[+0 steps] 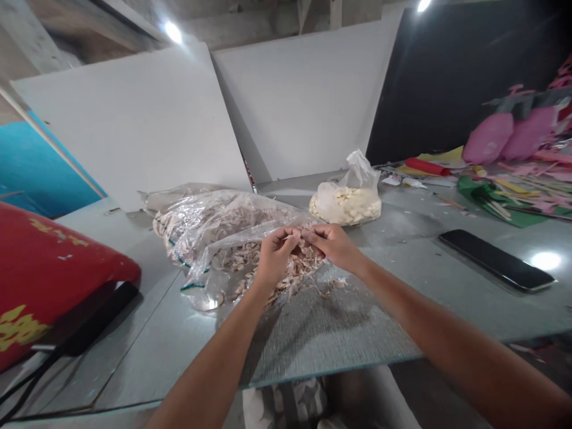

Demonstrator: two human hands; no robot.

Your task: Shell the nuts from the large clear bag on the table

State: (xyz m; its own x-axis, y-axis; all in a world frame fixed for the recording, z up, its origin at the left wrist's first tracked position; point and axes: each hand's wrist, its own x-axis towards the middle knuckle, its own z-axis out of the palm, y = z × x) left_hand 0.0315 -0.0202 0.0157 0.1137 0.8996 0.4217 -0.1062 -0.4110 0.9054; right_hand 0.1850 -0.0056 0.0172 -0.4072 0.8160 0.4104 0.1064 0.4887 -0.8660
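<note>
My left hand (277, 253) and my right hand (336, 245) meet over the open mouth of a big clear plastic bag (214, 208). Thumbs and fingertips of both are pinched together on a small pale piece that looks like a garlic clove (295, 236), mostly covered by the fingers. Beneath them lies a loose heap of unpeeled garlic cloves and papery skins (299, 271), spilling from the bag onto the table. Behind my right hand, a smaller translucent bag (357, 179) holds cream-coloured peeled cloves (346, 205).
On the grey table (402, 256) a black phone (496, 259) lies at the right. A red container (58, 280) and a black cable adapter (100, 316) are at the left. Pink spray bottles (489, 137), green paper (480, 199) and scraps crowd the right back. White boards (304, 107) lean behind.
</note>
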